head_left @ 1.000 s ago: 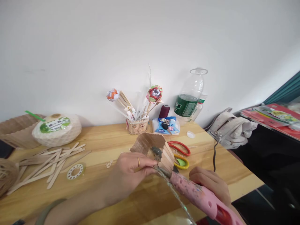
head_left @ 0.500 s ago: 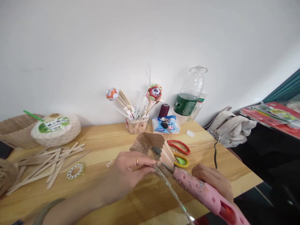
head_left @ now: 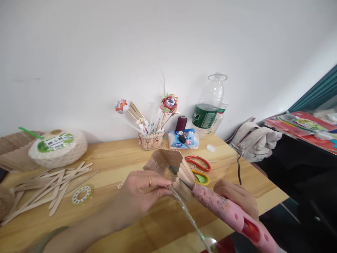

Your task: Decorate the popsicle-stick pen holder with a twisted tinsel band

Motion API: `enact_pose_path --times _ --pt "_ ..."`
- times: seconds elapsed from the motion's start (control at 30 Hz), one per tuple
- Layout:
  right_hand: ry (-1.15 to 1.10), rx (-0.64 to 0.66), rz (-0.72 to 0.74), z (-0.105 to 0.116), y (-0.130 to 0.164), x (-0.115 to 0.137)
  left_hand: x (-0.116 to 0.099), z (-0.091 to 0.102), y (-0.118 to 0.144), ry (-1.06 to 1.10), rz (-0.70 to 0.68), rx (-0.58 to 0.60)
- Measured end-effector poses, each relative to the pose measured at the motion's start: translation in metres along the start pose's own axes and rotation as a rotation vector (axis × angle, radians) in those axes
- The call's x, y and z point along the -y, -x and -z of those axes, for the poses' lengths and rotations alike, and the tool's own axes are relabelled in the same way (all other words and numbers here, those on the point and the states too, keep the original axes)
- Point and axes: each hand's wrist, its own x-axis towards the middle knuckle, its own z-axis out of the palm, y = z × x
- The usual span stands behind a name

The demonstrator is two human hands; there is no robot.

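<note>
While two hands (head_left: 142,191) work (one glue gun (head_left: 226,216)), one stick basket (head_left: 171,168).

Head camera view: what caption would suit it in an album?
Left hand steadies a craft-stick holder while right hand aims a pink glue gun.

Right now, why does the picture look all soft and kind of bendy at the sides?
Head view: soft all over, so the label on the water bottle can't be read; the wide lens bends the table edges and stretches the pink glue gun in the right hand; the left hand looks slightly smeared; even daylight, faint shadows, no harsh glare.
</note>
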Motion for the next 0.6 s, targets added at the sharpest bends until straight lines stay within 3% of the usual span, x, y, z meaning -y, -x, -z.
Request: enact_pose_path --times 0.2,0.6 --pt "-0.005 0.017 0.041 -0.0001 0.0006 -0.0058 -0.0015 0.0013 -0.0005 -0.003 0.011 0.016" --pt "-0.057 0.024 -0.095 -0.0024 0.0076 -0.0107 -0.0011 0.0056 0.0019 -0.018 -0.019 0.036"
